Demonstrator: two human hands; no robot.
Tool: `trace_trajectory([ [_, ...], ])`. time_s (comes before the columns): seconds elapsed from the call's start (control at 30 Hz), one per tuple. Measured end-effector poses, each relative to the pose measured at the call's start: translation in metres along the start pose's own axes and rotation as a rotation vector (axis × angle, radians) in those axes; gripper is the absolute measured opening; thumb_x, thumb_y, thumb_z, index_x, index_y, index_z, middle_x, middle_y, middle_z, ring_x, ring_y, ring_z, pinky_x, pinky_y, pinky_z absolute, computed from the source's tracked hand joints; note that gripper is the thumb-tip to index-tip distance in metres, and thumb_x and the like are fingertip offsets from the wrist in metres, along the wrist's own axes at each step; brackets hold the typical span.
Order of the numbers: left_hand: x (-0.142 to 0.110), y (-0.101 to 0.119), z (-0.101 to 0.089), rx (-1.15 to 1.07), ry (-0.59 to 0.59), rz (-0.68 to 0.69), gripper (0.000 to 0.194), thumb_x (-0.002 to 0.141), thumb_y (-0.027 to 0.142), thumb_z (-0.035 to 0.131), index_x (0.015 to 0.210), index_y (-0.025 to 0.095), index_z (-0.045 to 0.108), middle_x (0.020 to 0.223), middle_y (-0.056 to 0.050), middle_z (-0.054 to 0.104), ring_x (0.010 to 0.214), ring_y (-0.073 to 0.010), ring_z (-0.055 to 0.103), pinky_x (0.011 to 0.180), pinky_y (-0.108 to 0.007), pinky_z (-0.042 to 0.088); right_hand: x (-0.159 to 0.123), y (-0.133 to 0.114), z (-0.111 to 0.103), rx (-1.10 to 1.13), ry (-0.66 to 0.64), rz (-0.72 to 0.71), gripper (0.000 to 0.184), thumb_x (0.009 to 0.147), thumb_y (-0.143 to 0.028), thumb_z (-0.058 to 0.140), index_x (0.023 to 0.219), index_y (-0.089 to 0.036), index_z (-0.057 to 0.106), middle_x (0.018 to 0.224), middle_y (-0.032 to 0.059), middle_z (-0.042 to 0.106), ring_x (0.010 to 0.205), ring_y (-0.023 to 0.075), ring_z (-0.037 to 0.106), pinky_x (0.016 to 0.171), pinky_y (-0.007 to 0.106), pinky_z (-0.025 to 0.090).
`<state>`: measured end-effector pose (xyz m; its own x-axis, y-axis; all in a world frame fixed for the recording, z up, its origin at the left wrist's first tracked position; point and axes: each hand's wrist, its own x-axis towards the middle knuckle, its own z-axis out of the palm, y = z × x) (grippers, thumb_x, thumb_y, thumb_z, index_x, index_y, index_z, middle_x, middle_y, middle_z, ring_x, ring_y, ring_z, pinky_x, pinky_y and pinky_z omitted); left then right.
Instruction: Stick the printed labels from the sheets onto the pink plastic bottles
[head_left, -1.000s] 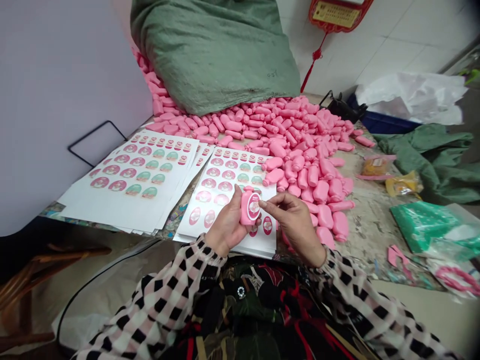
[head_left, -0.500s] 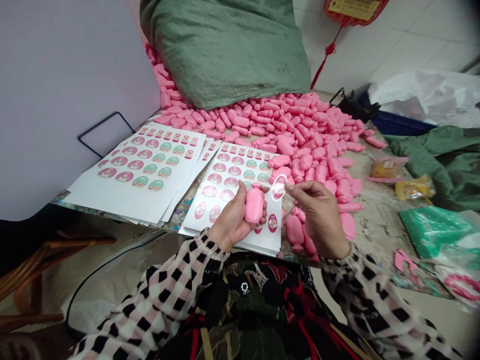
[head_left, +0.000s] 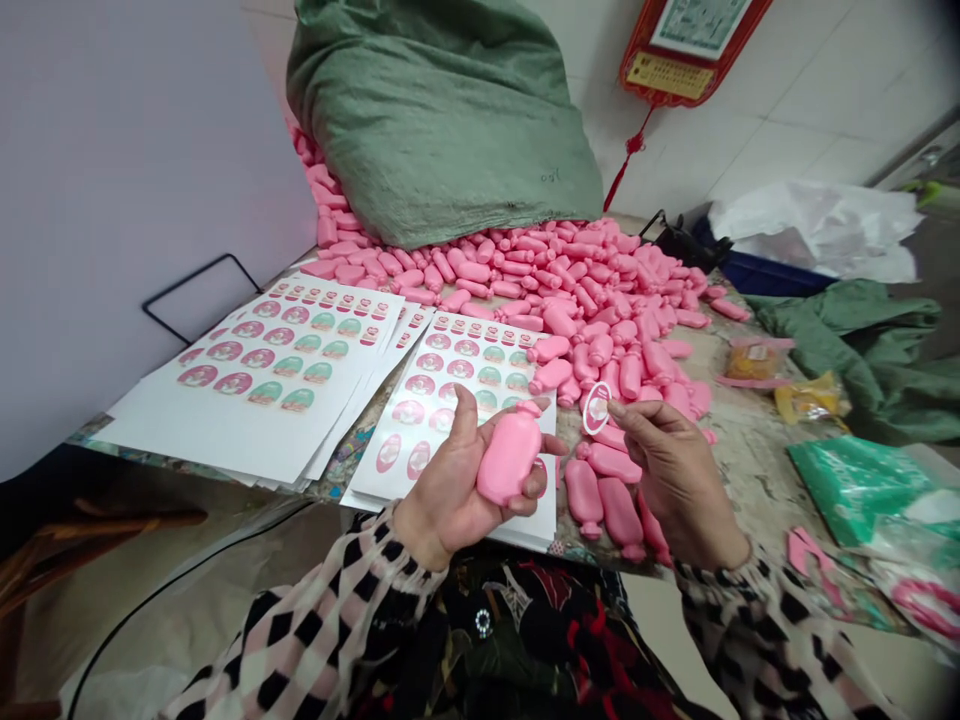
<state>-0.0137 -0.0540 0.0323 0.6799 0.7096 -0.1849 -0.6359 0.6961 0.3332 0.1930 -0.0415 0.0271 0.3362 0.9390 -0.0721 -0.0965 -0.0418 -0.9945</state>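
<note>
Holding: my left hand (head_left: 442, 490), palm up, cradles a pink bottle (head_left: 510, 458), thumb raised off it; the bottle now leans with its neck up and right, where a second ago it stood upright.

Pinching: my right hand (head_left: 679, 470) grips a round label (head_left: 597, 408) between finger and thumb, just beside the bottle; earlier the label sat on the bottle's face.

Below: label sheets (head_left: 367, 480) under my left hand, loose bottles (head_left: 604, 490) under my right, on the desk (head_left: 750, 470).
</note>
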Motion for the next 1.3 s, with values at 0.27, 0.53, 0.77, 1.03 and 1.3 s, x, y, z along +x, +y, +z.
trace_trajectory([
  [0.27,-0.007,0.001,0.014,0.021,-0.094,-0.078,0.076,0.078,0.075,0.015,0.127,0.024,0.042,0.106,-0.017,0.063,0.038,-0.0108,0.051,0.027,-0.018,0.025,0.0,0.007,-0.005,-0.006,0.006,0.03,0.029,0.057,-0.034,0.081,0.066,-0.017,0.06,0.057,-0.0043,0.052,0.044,0.004,0.031,0.039,0.021,0.019],
  [0.53,0.003,-0.008,-0.006,0.806,0.446,0.244,0.082,0.073,0.067,0.051,0.141,0.029,0.025,0.132,-0.019,0.047,0.062,-0.0162,0.059,0.04,-0.021,0.035,0.0,0.01,-0.008,0.017,0.037,0.025,0.025,0.058,-0.031,0.081,0.066,-0.017,0.061,0.056,-0.006,0.051,0.045,0.0035,0.032,0.04,0.02,0.02],
  [0.77,-0.003,0.009,-0.021,1.478,0.657,0.517,0.075,0.071,0.033,0.069,0.138,0.034,0.036,0.146,-0.01,0.032,0.097,-0.0267,0.058,0.063,-0.027,0.045,-0.004,0.006,-0.004,0.041,0.017,0.047,0.026,0.058,-0.033,0.081,0.064,-0.018,0.06,0.058,-0.0047,0.053,0.045,0.0043,0.035,0.039,0.021,0.022],
  [1.03,-0.006,0.012,0.013,0.445,0.398,0.226,0.067,0.082,0.069,0.027,0.129,0.022,0.039,0.107,-0.016,0.06,0.043,-0.0117,0.052,0.035,-0.024,0.034,0.0,0.006,-0.005,-0.012,0.013,-0.005,0.026,0.059,-0.033,0.081,0.065,-0.018,0.06,0.061,-0.0033,0.053,0.046,0.0042,0.034,0.038,0.019,0.023],
  [1.3,-0.022,-0.012,0.035,0.411,0.409,0.281,0.077,0.077,0.073,0.028,0.14,0.029,0.028,0.079,-0.007,0.06,0.052,-0.0166,0.056,0.043,-0.026,0.043,0.003,0.005,-0.006,0.058,0.043,0.061,0.027,0.054,-0.032,0.083,0.062,-0.018,0.062,0.052,-0.0056,0.05,0.041,0.0029,0.03,0.036,0.019,0.021],
])
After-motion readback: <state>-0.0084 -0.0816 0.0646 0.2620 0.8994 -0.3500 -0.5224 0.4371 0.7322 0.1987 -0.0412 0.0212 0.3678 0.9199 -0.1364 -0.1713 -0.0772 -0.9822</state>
